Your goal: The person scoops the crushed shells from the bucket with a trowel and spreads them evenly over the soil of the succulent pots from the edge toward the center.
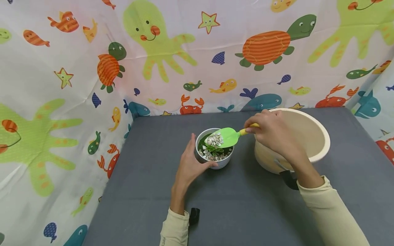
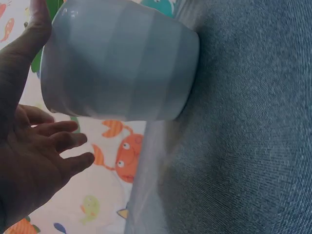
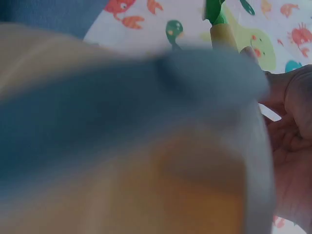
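My right hand (image 1: 274, 131) grips the yellow handle of a small green trowel (image 1: 229, 137). Its blade, heaped with whitish pebbles (image 1: 213, 139), overlaps the far part of a small white pot (image 1: 222, 163) in the head view. Inside the pot, a green succulent (image 1: 213, 149) is ringed by pale pebbles. My left hand (image 1: 191, 164) spreads around the pot's left side, thumb at the near rim and fingers extended. The left wrist view shows the pot's banded wall (image 2: 122, 63), the thumb (image 2: 36, 29) at its rim, and the other fingers loosely bent.
A large cream pot (image 1: 321, 131) stands to the right, beneath my right hand and forearm. Dark grey cloth covers the table (image 1: 147, 177). A curtain (image 1: 172, 89) printed with sea animals rises along the back and sides. Each wrist carries a dark strap (image 1: 194, 216).
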The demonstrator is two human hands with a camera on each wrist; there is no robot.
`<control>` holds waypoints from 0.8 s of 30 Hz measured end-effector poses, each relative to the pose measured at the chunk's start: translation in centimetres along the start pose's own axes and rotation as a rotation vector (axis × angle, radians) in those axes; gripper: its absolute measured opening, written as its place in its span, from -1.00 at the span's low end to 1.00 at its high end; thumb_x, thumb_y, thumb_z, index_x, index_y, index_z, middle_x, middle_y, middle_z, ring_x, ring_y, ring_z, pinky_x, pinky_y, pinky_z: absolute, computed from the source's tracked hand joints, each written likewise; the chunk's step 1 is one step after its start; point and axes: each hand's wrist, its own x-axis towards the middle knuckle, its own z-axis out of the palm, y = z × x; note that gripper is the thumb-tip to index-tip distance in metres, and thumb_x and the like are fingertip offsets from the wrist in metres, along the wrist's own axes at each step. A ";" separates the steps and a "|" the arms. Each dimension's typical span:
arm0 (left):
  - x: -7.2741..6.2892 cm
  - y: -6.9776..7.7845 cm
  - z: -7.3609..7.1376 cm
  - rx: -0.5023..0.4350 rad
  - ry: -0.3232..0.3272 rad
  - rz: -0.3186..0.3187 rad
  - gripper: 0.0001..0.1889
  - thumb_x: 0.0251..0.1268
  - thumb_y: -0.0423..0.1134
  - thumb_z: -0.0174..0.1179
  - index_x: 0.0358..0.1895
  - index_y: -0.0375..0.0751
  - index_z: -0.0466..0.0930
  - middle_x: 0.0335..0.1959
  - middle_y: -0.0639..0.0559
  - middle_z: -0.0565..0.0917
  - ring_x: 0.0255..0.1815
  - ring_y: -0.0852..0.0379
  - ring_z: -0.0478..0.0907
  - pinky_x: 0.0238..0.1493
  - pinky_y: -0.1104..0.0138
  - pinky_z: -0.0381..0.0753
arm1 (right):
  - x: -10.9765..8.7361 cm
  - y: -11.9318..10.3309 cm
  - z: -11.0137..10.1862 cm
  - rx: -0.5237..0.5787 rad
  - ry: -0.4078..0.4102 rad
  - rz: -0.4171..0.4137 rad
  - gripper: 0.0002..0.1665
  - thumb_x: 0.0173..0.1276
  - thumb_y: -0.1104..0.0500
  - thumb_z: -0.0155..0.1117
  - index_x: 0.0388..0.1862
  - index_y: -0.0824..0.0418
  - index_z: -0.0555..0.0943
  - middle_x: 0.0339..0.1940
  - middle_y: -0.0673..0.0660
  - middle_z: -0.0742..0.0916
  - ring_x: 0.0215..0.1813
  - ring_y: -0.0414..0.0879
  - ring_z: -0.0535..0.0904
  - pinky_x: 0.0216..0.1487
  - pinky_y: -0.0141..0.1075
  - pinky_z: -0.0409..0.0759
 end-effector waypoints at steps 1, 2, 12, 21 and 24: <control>0.1 -0.2 0.1 -0.004 -0.015 -0.017 0.43 -0.15 0.16 0.70 0.74 -0.07 -0.13 0.75 -0.09 0.08 0.74 -0.13 0.10 0.62 -0.14 0.29 | 0.1 -0.1 0.3 -0.003 -0.011 -0.003 -0.91 0.35 0.26 0.48 -0.20 0.15 0.85 -0.29 0.08 0.84 -0.18 0.00 0.53 -0.05 -0.08 0.21; 0.1 -0.3 0.1 -0.008 -0.029 -0.030 0.45 -0.17 0.17 0.71 0.74 -0.07 -0.14 0.75 -0.08 0.07 0.75 -0.13 0.09 0.63 -0.14 0.28 | 0.2 -0.3 0.6 -0.010 -0.017 -0.007 -0.91 0.35 0.27 0.47 -0.20 0.15 0.85 -0.29 0.08 0.84 -0.18 0.00 0.52 -0.05 -0.08 0.20; 1.0 -1.1 -0.1 -0.099 -0.121 -0.031 0.47 -0.23 0.11 0.75 0.74 -0.02 -0.13 0.72 -0.09 0.15 0.69 -0.16 0.20 0.56 -0.17 0.36 | 1.3 -3.1 2.3 -0.241 0.055 -0.195 -0.86 0.19 0.31 0.60 -0.31 0.09 0.85 -0.38 0.08 0.81 -0.15 0.06 0.61 0.17 0.19 0.43; 0.6 -0.9 0.3 -0.181 -0.069 -0.053 0.36 -0.22 0.03 0.76 0.71 0.07 0.04 0.50 -0.07 0.49 0.44 -0.08 0.50 0.40 -0.10 0.55 | 2.0 -5.5 3.5 -0.424 0.165 -0.285 -0.87 0.15 0.27 0.62 -0.32 0.21 0.82 -0.33 0.18 0.79 -0.07 0.10 0.62 0.24 0.16 0.45; 0.5 -0.8 0.5 -0.181 -0.049 -0.059 0.34 -0.24 0.01 0.77 0.69 0.10 0.08 0.46 -0.05 0.53 0.40 -0.04 0.53 0.37 -0.07 0.58 | 2.1 -5.8 3.8 -0.480 0.179 -0.295 -0.92 0.20 0.29 0.57 -0.32 0.23 0.80 -0.30 0.20 0.79 -0.03 0.12 0.63 0.24 0.15 0.45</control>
